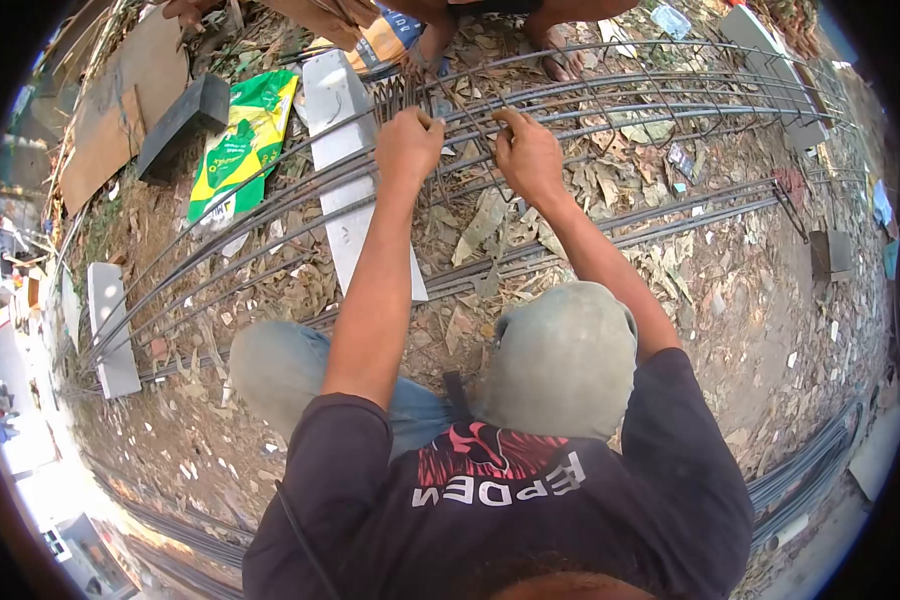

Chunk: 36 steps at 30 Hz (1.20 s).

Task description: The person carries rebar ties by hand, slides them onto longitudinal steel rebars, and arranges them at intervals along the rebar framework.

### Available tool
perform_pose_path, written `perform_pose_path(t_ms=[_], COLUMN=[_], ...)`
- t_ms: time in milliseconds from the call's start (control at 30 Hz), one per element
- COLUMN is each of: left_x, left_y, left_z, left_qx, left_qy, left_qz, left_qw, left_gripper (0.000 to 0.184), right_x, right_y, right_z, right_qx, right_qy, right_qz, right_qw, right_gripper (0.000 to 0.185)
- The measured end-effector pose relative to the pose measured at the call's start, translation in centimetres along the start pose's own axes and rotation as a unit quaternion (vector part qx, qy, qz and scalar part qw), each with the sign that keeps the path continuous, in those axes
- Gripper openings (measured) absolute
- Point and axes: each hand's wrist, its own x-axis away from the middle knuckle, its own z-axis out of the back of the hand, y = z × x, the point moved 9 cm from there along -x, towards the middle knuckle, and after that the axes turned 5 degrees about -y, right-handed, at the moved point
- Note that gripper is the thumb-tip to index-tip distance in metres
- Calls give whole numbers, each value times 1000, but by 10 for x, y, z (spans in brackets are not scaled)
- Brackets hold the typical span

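Observation:
Long steel bars with wire stirrups around them run across the view in front of my knees. My left hand is closed at the bars, beside several bunched stirrups; what its fingers hold is too small to make out. To the right, my right hand is at a stirrup on the same bars, its thumb and fingers curled together, and their contents cannot be made out. Under the bars near my left hand lies a long pale block.
Another person's feet are just beyond the bars. A green and yellow bag, a dark block and a brown board lie at the left. Pale blocks support the bars at the left and right. Dry leaves cover the ground.

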Motion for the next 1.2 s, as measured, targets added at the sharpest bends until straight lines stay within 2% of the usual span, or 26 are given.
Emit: perform_pose_path(t_ms=[100,200,233,333,467,500,600,633,733,833,933,1067,1100,1200], left_x=[8,-5,-8,-3,-7,-7,-8,-7,3,6,14,29,30,33], left_y=[24,11,12,8,11,10,12,19,29,35,48,49,43,42], left_z=[-14,-51,-65,-82,-76,-81,-92,-88,-84,-85,-84,-77,-84,-83], left_qx=[44,117,182,419,523,511,476,401,384,359,320,251,275,271], left_qy=[-6,-42,-110,-142,-131,-133,-134,-104,-62,-86,-98,-48,-90,-71], left_qz=[21,57,44,125,125,115,86,46,14,12,-33,-32,9,-23], left_qw=[999,991,976,888,833,842,865,909,921,929,942,966,957,960], left_gripper=[44,47,46,39,31,28,20,21,22,22,22,24,23,26], right_x=[0,-3,-5,-11,-14,-13,-14,-15,-21,-26,-36,-36,-36,-33], right_y=[-3,-5,-4,-5,-12,-16,-6,-4,12,17,25,14,13,17], right_z=[-1,-1,-2,-1,-6,-5,-8,-4,2,10,6,6,4,-2], right_qx=[12,5,3,1,-6,-16,-61,-102,-79,-106,-139,-132,-125,-138], right_qy=[0,7,0,-7,-7,9,-12,5,7,26,17,15,21,20], right_qz=[3,25,20,17,33,52,-4,6,-21,-20,-29,-30,-18,-4], right_qw=[1000,1000,1000,1000,999,998,998,995,997,994,990,991,992,990], right_gripper=[27,30,30,29,27,26,25,26,27,28,30,29,29,29])
